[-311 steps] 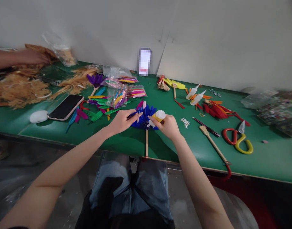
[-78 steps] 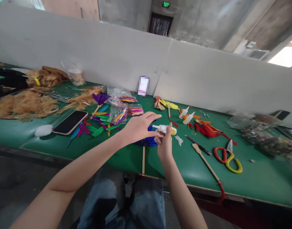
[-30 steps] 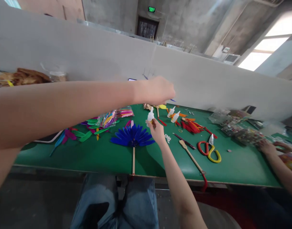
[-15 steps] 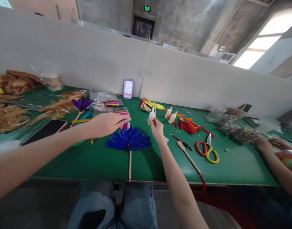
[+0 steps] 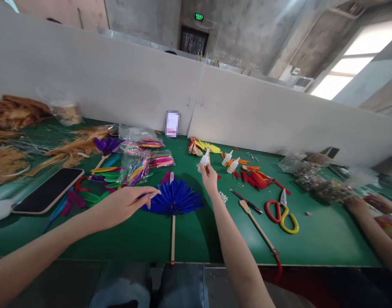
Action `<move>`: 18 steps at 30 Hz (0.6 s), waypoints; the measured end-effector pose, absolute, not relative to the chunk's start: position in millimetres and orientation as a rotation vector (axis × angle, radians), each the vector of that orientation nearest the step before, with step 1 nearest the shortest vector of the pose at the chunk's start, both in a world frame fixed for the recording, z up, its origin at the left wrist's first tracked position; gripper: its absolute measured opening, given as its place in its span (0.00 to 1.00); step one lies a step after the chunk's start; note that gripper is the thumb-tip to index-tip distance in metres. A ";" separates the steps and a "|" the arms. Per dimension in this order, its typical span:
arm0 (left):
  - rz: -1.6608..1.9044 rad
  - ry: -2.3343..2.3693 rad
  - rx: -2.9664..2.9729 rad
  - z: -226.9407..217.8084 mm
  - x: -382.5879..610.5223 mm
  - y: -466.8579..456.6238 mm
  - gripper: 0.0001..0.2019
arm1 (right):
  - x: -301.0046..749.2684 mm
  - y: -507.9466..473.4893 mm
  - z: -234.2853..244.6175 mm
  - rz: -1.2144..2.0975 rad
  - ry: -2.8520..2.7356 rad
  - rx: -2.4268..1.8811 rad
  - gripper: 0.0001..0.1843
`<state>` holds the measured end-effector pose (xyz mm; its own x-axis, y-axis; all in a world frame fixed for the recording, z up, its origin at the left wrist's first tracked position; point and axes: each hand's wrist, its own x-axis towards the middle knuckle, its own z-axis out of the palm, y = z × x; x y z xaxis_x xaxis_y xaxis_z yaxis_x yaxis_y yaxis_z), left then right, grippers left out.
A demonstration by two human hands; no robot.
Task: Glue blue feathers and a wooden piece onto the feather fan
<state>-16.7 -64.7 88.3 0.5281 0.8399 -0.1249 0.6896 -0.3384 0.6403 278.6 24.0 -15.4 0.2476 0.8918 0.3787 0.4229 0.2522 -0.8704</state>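
Two bottles (image 5: 233, 165) sit by orange feathers (image 5: 246, 161) near the right hand (image 5: 209, 177).

1. Feather fan (image 5: 176, 199), centre: deep blue, with a pale wood stick (image 5: 173, 239), red at its near end.
2. Bottle (image 5: 204, 160), right of the fan: white.
3. Table (image 5: 141, 244): plain green.
4. Scissors (image 5: 284, 208), right: one handle red, the other yellow — blades grey.
5. Loose feathers (image 5: 255, 177), far right: red and orange.
6. Small fan (image 5: 210, 147), far: bright yellow.
7. Feather packets (image 5: 162, 158), far left: streaks of pink, yellow and purple.
8. Phone (image 5: 50, 190), left: black screen — pale pink edge.
9. Partition (image 5: 263, 111), far: plain pale grey.
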 end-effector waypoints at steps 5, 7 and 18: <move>0.351 1.318 2.091 95.6 -2.5 -38.9 0.22 | 275.5 14.6 -4.5 0.602 -1.402 -1.247 0.30; 0.465 1.281 2.108 98.8 14.7 -20.5 0.20 | 274.7 11.2 -1.6 0.636 -1.407 -1.218 0.30; 0.723 1.076 2.105 81.1 110.4 51.4 0.16 | 283.9 7.3 -5.9 0.773 -1.406 -1.144 0.30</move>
